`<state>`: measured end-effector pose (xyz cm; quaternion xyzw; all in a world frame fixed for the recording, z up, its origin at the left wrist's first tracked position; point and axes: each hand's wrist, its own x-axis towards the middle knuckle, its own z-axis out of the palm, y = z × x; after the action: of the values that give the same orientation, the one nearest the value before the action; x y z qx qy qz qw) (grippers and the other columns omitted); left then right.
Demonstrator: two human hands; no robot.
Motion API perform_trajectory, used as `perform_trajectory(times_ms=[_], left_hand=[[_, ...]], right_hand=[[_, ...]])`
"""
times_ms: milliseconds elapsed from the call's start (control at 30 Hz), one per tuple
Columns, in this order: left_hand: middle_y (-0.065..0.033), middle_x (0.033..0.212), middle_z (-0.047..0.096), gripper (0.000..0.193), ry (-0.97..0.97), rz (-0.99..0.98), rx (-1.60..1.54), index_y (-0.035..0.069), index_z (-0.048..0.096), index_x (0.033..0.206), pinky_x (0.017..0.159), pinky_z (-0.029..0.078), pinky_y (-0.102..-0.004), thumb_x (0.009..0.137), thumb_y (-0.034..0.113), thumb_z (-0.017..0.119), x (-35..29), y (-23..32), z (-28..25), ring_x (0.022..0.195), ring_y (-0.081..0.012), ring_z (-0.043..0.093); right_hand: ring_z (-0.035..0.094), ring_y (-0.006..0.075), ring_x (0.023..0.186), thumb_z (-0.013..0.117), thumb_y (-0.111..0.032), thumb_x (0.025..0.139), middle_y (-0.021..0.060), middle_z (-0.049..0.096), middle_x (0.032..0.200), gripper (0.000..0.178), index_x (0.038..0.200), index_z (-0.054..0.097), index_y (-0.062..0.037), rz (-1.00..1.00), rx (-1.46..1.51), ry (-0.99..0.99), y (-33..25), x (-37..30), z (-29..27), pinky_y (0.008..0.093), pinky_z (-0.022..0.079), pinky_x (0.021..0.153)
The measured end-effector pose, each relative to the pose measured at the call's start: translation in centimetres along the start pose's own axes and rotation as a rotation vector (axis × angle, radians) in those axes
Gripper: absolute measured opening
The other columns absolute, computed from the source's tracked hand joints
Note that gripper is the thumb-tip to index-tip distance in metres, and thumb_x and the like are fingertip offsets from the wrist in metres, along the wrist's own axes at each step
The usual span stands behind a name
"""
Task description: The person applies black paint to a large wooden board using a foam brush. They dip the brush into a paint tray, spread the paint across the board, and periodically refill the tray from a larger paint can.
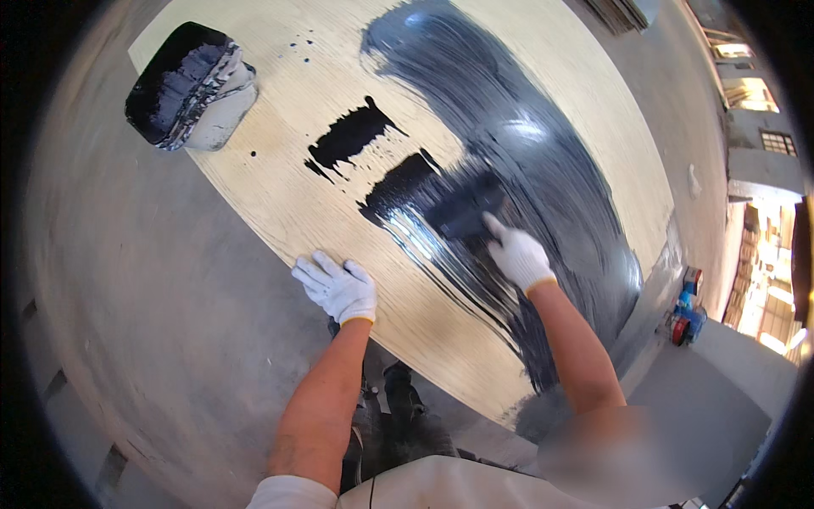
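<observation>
My right hand [519,254], in a white knit glove, grips a wide dark spreader [465,206], slightly blurred, whose blade rests on a pale wood-grained board [424,339]. Around the blade lies wet black coating [551,161], smeared in a broad curved band with streaks down to the near edge. Two thicker black patches [352,134] sit left of the spreader. My left hand [339,290], gloved too, lies on the board's near left edge with its fingers spread, holding nothing.
A whitish bucket [222,119] smeared with black stands at the board's far left corner, its inside dark. Small black drops dot the board nearby. A blue and red device [688,316] is beyond the right edge. Stacked boards [615,13] lie at the far right.
</observation>
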<state>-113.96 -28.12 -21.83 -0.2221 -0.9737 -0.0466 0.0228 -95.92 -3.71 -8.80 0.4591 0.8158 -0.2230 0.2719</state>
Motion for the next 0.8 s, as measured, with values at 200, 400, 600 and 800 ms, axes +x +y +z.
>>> perform_trajectory(times_ms=[200,400,600,800], left_hand=[[-0.0367,0.152,0.032,0.067,-0.020,0.031,-0.092,-0.006,0.040,0.143,0.106,0.038,-0.0629,0.089,0.031,0.058,0.9,1.6,-0.6,0.142,-0.0580,0.027],[-0.0365,0.152,0.032,0.068,-0.125,-0.022,-0.113,-0.007,0.040,0.142,0.109,0.034,-0.0637,0.088,0.030,0.059,1.5,0.2,-1.7,0.143,-0.0590,0.025],[-0.0388,0.150,0.033,0.065,-0.089,-0.003,-0.156,-0.009,0.040,0.138,0.109,0.032,-0.0669,0.088,0.029,0.058,1.3,0.1,-1.1,0.141,-0.0624,0.026],[-0.0395,0.149,0.032,0.066,-0.099,0.021,-0.167,-0.008,0.040,0.139,0.109,0.031,-0.0684,0.088,0.029,0.058,1.5,0.4,-1.4,0.140,-0.0631,0.025]], right_hand=[[0.067,0.0394,0.112,0.050,-0.023,0.093,0.0247,0.068,0.121,0.057,0.150,0.047,-0.0203,-0.334,-0.091,0.218,-15.5,19.6,-10.4,0.0492,0.053,0.095],[0.066,0.0423,0.108,0.049,-0.027,0.097,0.0271,0.068,0.118,0.055,0.151,0.044,-0.0180,-0.438,-0.025,0.314,-11.9,17.5,-6.7,0.0500,0.052,0.094],[0.067,0.0444,0.103,0.057,-0.029,0.093,0.0301,0.068,0.109,0.064,0.154,0.041,-0.0266,0.039,-0.033,-0.004,1.5,1.7,-2.0,0.0513,0.051,0.093],[0.066,0.0445,0.102,0.054,-0.026,0.095,0.0291,0.068,0.109,0.058,0.152,0.044,-0.0201,-0.201,-0.019,0.126,-12.5,13.0,-9.5,0.0507,0.052,0.089]])
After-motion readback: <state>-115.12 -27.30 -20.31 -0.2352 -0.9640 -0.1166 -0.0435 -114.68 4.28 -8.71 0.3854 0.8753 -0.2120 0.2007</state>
